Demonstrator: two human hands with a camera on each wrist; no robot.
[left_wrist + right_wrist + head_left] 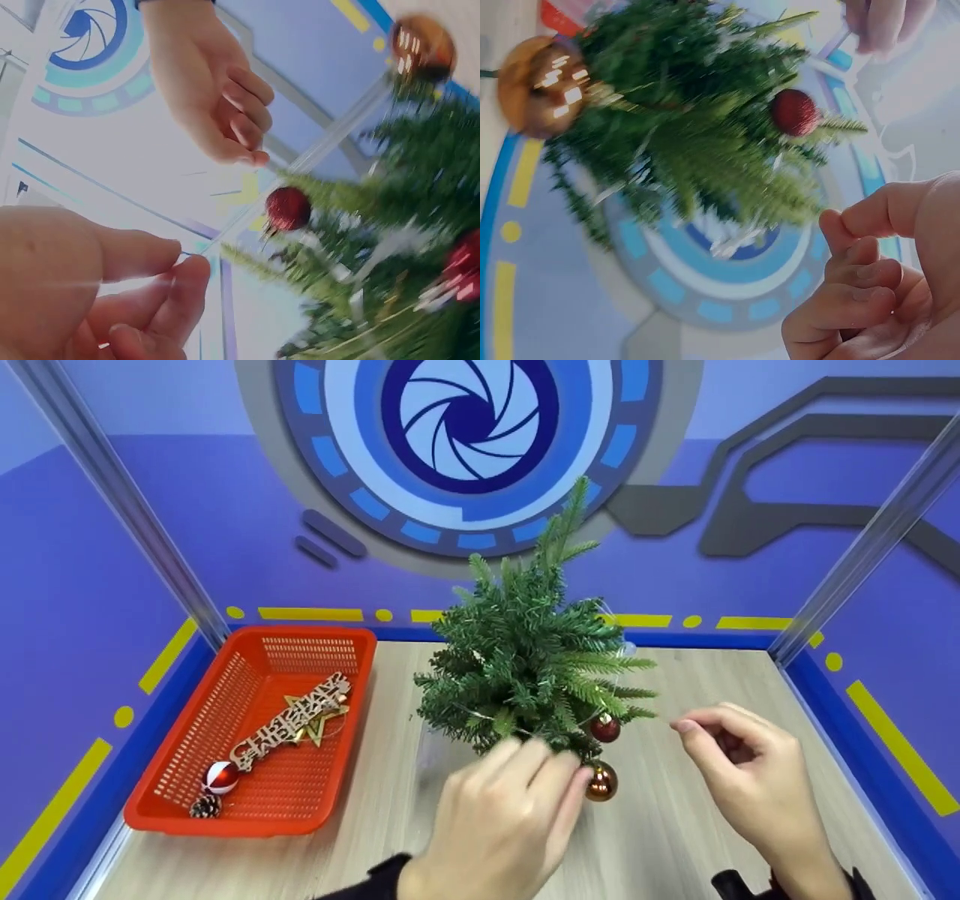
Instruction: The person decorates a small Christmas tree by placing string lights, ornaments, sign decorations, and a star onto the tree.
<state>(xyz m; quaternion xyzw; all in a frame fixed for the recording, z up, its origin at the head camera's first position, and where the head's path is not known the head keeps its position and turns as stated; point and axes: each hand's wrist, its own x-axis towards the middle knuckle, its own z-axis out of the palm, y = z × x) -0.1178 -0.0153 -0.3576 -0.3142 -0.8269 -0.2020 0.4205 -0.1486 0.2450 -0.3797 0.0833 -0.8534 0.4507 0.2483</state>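
A small artificial Christmas tree stands mid-table. On its right side hang a dark red bauble and, lower, a shiny gold bauble. In front of the lower branches is my left hand, blurred in the head view; its thumb and forefinger meet and the other fingers curl, with nothing visible between them. My right hand is to the tree's right. Its thumb and forefinger seem to pinch the thin end of a side branch; the contact is hard to see.
An orange-red plastic basket stands at the left. In it lie wooden lettering, a gold star, a red-and-white bauble and a pinecone. Blue printed panels enclose the table.
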